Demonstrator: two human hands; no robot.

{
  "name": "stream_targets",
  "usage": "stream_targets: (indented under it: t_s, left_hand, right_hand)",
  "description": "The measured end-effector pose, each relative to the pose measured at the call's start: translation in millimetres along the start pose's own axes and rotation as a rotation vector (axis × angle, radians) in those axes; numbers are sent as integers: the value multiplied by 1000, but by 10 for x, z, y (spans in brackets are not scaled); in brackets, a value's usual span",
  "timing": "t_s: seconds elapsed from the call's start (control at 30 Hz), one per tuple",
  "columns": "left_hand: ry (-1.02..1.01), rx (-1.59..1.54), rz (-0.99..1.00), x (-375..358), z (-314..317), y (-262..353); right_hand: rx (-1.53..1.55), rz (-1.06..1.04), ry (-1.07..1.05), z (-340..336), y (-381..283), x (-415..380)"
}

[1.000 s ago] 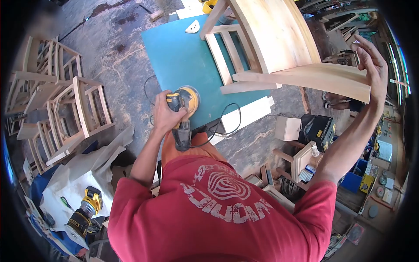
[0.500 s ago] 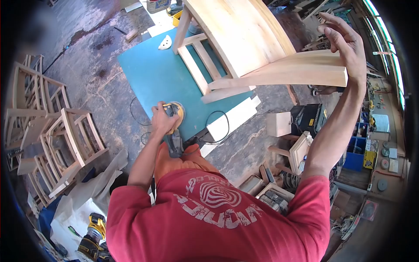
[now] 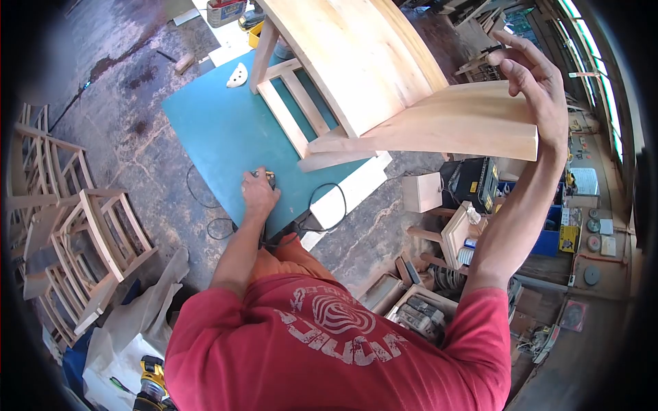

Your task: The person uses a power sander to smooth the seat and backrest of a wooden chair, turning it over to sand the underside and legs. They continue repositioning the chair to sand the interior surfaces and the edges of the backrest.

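Note:
My left hand (image 3: 259, 194) is closed over an orbital sander (image 3: 271, 179), low above a teal board (image 3: 205, 116) on the floor. Only a dark and yellow bit of the sander shows past my fingers. A pale, unpainted wooden chair (image 3: 356, 61) lies tipped over on the board, its slatted frame toward me. Up at the right, my right hand (image 3: 538, 79) is raised beside the end of the chair's curved wide panel (image 3: 473, 123). Its fingers are bent and apart, with the wrist against the panel's end in this view.
Bare wooden chair frames (image 3: 103, 233) stand at the left. A black cable (image 3: 340, 198) loops near my knees. A holed white disc piece (image 3: 238, 75) rests on the board. To the right are a wooden block (image 3: 421, 192), a black toolbox (image 3: 476, 181) and a crate of tools (image 3: 418, 315).
My left hand has turned with the sander; its yellow body and round pad, seen before, are now mostly under the hand. The view has shifted slightly. My right hand stays by the chair.

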State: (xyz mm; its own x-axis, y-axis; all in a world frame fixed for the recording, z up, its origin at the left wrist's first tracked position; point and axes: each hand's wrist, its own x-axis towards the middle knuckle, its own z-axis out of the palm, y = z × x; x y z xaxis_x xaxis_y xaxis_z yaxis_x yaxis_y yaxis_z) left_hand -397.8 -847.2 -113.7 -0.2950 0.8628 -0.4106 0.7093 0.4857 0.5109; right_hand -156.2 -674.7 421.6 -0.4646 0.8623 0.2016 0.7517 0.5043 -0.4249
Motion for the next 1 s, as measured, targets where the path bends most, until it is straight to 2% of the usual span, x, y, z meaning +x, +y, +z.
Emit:
stream_targets:
  t_s: [0.17, 0.4, 0.6, 0.9, 1.0]
  left_hand:
    - [75, 86, 125, 91, 163, -22]
    - [51, -10, 200, 72, 97, -62]
    - [179, -26, 289, 55, 142, -171]
    - [59, 21, 258, 90, 18, -145]
    - [52, 42, 261, 47, 6, -119]
  right_hand:
    - [27, -13, 4, -5, 10, 20]
    - [-12, 13, -11, -17, -60, -4]
    - [-22, 24, 5, -12, -58, 8]
    - [-40, -14, 22, -3, 2, 20]
    - [-21, 34, 35, 4, -72, 11]
